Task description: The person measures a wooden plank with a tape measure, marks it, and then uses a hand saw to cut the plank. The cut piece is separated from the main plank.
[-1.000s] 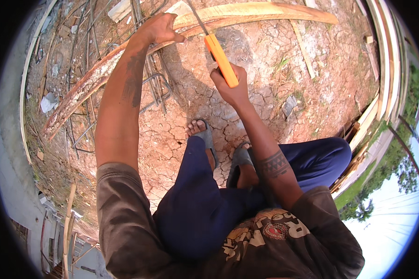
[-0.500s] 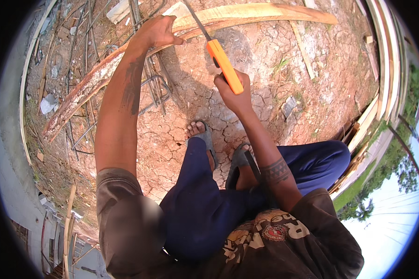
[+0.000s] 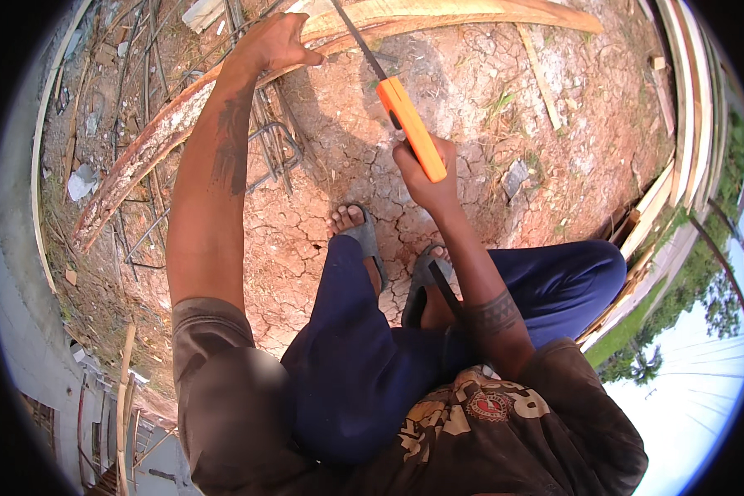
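Observation:
A long wooden plank (image 3: 438,11), pale on its face with rough bark along its left part, lies across the far side of the ground. My left hand (image 3: 274,43) grips its near edge, thumb toward me; the other fingers are partly hidden. In my right hand (image 3: 428,172) is a handsaw (image 3: 411,128) with an orange handle. Its narrow dark blade runs away from me over the plank, just right of my left hand. The blade's far end goes out of the picture, so I cannot tell how deep it sits in the wood.
Steel rods (image 3: 274,153) with bent ends lie under and beside the plank at left. A thin wood strip (image 3: 540,78) rests on the cracked soil. Long boards (image 3: 684,107) are stacked at right, and a concrete wall (image 3: 16,273) stands at left. My sandalled feet (image 3: 364,236) are close below.
My right hand has drawn the saw back toward me and slightly right. The left hand keeps its grip on the plank, which sits a little higher in the picture.

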